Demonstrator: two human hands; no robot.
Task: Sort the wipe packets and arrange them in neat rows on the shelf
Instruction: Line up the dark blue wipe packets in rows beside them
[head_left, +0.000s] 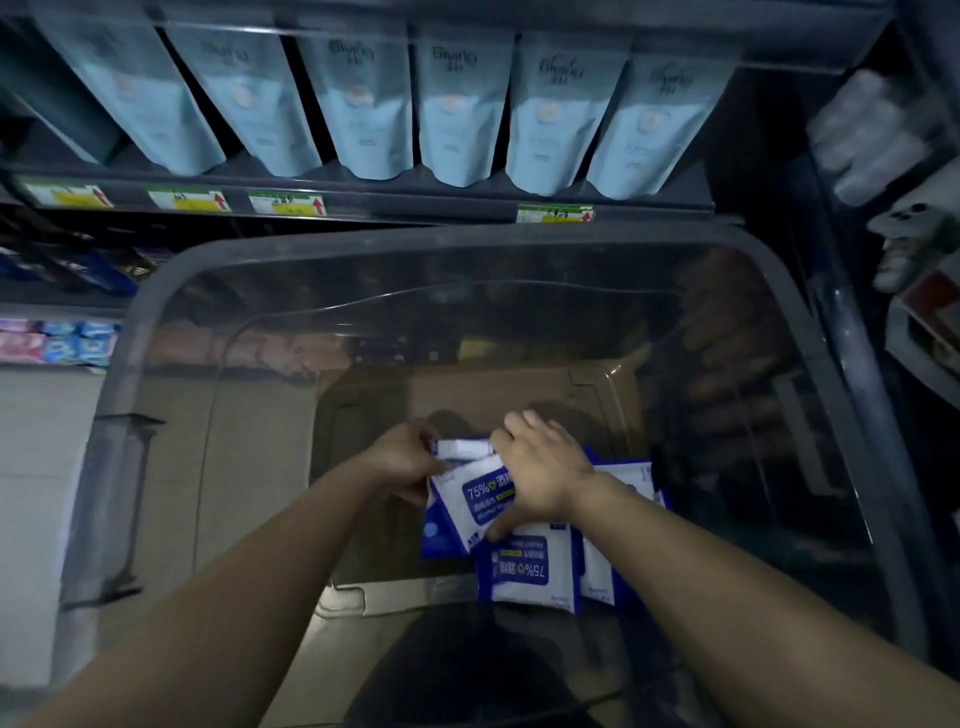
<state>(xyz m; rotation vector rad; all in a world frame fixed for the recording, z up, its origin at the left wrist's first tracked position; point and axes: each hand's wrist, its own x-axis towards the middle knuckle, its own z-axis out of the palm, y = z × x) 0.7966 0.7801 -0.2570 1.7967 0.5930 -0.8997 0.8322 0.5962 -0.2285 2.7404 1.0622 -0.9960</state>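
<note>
Several blue-and-white wipe packets marked 75% lie at the bottom of a clear plastic bin (156, 291). My left hand (402, 460) grips the left end of a small stack of wipe packets (480, 499). My right hand (545, 473) lies over the same stack, fingers curled over its top edge and thumb under it. Another wipe packet (527, 569) lies flat just below my hands, upside down to me. More packets (628, 478) show to the right, partly hidden under my right wrist.
A shelf (363, 200) above the bin carries a row of pale blue pouches (363, 98) with price tags below them. A cardboard box (519, 389) shows through the bin. Coloured packs (57, 340) sit at the left, mixed goods (914, 249) at the right.
</note>
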